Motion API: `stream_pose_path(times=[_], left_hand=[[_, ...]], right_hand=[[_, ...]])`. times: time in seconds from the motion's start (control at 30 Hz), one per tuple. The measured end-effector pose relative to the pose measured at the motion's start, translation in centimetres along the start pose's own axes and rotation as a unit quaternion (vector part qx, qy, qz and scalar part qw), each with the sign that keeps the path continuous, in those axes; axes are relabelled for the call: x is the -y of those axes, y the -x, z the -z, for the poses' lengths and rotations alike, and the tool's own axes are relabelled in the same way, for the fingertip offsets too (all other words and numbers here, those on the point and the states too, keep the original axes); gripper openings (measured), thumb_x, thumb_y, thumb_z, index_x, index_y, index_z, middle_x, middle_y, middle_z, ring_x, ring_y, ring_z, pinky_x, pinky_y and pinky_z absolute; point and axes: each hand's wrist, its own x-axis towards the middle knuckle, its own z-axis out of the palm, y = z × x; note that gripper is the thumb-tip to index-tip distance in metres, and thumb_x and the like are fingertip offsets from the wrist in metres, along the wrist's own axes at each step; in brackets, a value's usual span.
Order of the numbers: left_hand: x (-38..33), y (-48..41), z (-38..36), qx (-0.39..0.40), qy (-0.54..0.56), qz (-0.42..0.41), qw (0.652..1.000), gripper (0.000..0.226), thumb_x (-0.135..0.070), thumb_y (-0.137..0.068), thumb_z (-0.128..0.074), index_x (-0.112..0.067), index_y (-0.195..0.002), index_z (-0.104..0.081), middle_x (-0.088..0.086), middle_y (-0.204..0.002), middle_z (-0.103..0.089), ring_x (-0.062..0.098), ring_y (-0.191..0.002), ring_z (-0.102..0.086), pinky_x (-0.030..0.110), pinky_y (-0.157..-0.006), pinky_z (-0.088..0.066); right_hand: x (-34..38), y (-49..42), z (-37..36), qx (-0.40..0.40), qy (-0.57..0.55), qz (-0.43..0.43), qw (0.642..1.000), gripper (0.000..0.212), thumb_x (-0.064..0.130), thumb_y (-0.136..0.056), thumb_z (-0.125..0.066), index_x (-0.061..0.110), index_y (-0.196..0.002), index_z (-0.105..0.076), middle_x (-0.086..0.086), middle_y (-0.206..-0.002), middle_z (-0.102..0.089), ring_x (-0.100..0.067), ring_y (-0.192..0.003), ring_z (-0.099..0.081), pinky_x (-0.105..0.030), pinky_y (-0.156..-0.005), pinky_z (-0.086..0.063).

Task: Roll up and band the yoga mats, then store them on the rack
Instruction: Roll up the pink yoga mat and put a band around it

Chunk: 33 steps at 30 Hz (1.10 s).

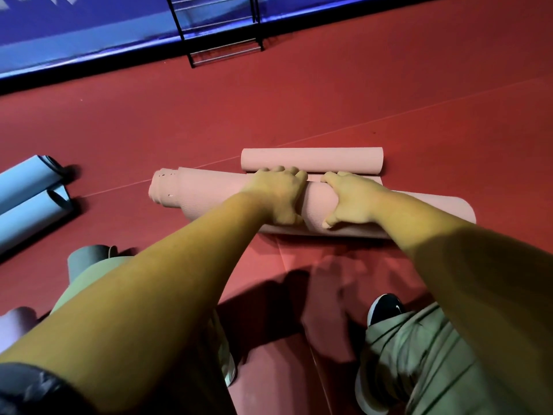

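While the left hand (276, 197) and right hand (354, 200) clasp the pink foam yoga mat roll (209, 199) beneath them, rolling seems nearly done; next, gather the curled tail (311, 158) just beyond, then band.

I lose the rack (224, 50) past the top edge, blue mats (27, 181) past the left — left hand (278, 196) and right hand (353, 199) cover the pink roll (209, 202) mid-length.

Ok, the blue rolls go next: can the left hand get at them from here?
Probably yes: the left hand holds the pink mat, but the blue rolls lie on open floor to its left, nothing between.
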Motion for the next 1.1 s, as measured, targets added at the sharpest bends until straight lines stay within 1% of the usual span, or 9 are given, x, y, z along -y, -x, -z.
stream_pose_path(times=[0.17, 0.23, 0.33, 0.47, 0.6, 0.77, 0.9, 1.0, 1.1], left_hand=[[-0.9, 0.1, -0.3, -0.003, -0.119, -0.013, 0.993, 0.107, -0.076, -0.062, -0.085, -0.016, -0.141, -0.043, 0.003, -0.14, -0.049, 0.028, -0.131, -0.049, 0.052, -0.101, -0.046], [-1.3, 0.1, -0.5, -0.004, -0.134, -0.004, 0.991, 0.102, -0.067, -0.068, -0.086, -0.014, -0.142, -0.04, 0.005, -0.141, -0.048, 0.03, -0.131, -0.048, 0.051, -0.099, -0.046], [-1.3, 0.0, -0.3, -0.006, -0.106, 0.001, 0.994, 0.088, -0.056, -0.074, -0.085, -0.015, -0.14, -0.044, 0.005, -0.139, -0.052, 0.03, -0.13, -0.051, 0.05, -0.099, -0.045], [-0.5, -0.4, -0.2, 0.008, -0.038, 0.006, 0.999, 0.08, -0.061, -0.066, -0.086, -0.021, -0.127, -0.053, 0.002, -0.129, -0.061, 0.031, -0.12, -0.06, 0.046, -0.097, -0.049], [0.4, -0.4, 0.4, 0.059, 0.03, 0.037, 0.997, 0.077, -0.07, -0.054, -0.086, -0.027, -0.107, -0.051, -0.002, -0.111, -0.066, 0.029, -0.1, -0.064, 0.042, -0.086, -0.058], [0.8, -0.5, 0.6, 0.07, 0.018, 0.032, 0.997, 0.087, -0.072, -0.059, -0.085, -0.025, -0.125, -0.056, 0.002, -0.125, -0.064, 0.031, -0.115, -0.061, 0.044, -0.096, -0.052], [-0.3, 0.0, 0.0, 0.045, -0.074, 0.002, 0.996, 0.106, -0.078, -0.067, -0.079, -0.02, -0.148, -0.043, 0.007, -0.142, -0.049, 0.031, -0.132, -0.048, 0.052, -0.104, -0.045], [-0.8, 0.1, -0.5, 0.03, -0.136, -0.003, 0.99, 0.114, -0.08, -0.064, -0.082, -0.021, -0.151, -0.037, 0.009, -0.143, -0.045, 0.032, -0.132, -0.046, 0.05, -0.103, -0.043], [-0.6, 0.2, -0.2, 0.025, -0.087, 0.005, 0.996, 0.106, -0.073, -0.062, -0.087, -0.023, -0.145, -0.044, 0.008, -0.138, -0.051, 0.033, -0.127, -0.052, 0.05, -0.1, -0.047]], right_hand=[[0.0, -0.2, 0.1, 0.004, -0.027, -0.011, 1.0, 0.099, 0.06, -0.052, -0.094, 0.027, -0.134, -0.051, -0.004, -0.126, -0.057, -0.03, -0.112, -0.059, -0.048, -0.095, -0.054], [0.2, -0.1, 0.1, 0.004, -0.03, -0.01, 0.999, 0.1, 0.059, -0.053, -0.094, 0.025, -0.136, -0.05, -0.004, -0.127, -0.057, -0.029, -0.111, -0.059, -0.047, -0.095, -0.054], [0.3, 0.0, -0.1, 0.017, -0.031, -0.01, 0.999, 0.104, 0.057, -0.057, -0.094, 0.021, -0.142, -0.046, -0.006, -0.135, -0.055, -0.029, -0.116, -0.058, -0.044, -0.095, -0.052], [0.2, 0.2, -0.6, 0.031, -0.013, -0.011, 0.999, 0.122, 0.062, -0.058, -0.093, 0.022, -0.156, -0.032, -0.007, -0.152, -0.044, -0.032, -0.137, -0.049, -0.046, -0.108, -0.047], [0.5, 0.4, -1.0, 0.017, 0.024, 0.004, 1.0, 0.121, 0.059, -0.051, -0.098, 0.027, -0.148, -0.031, -0.007, -0.145, -0.044, -0.036, -0.131, -0.051, -0.048, -0.105, -0.047], [0.6, -0.1, -0.3, -0.008, 0.007, 0.023, 1.0, 0.11, 0.054, -0.055, -0.096, 0.03, -0.146, -0.04, -0.004, -0.144, -0.05, -0.034, -0.127, -0.056, -0.047, -0.1, -0.052], [0.3, 0.0, 0.1, 0.002, -0.012, 0.021, 1.0, 0.107, 0.051, -0.06, -0.097, 0.027, -0.151, -0.045, -0.003, -0.147, -0.054, -0.03, -0.128, -0.056, -0.043, -0.101, -0.05], [0.5, -0.1, 0.2, 0.012, -0.03, 0.016, 0.999, 0.104, 0.052, -0.058, -0.097, 0.026, -0.148, -0.05, -0.003, -0.143, -0.059, -0.029, -0.123, -0.059, -0.042, -0.1, -0.052], [0.6, -0.2, 0.2, 0.025, -0.046, 0.006, 0.999, 0.1, 0.051, -0.058, -0.097, 0.027, -0.144, -0.052, -0.002, -0.138, -0.062, -0.028, -0.117, -0.061, -0.043, -0.099, -0.053]])
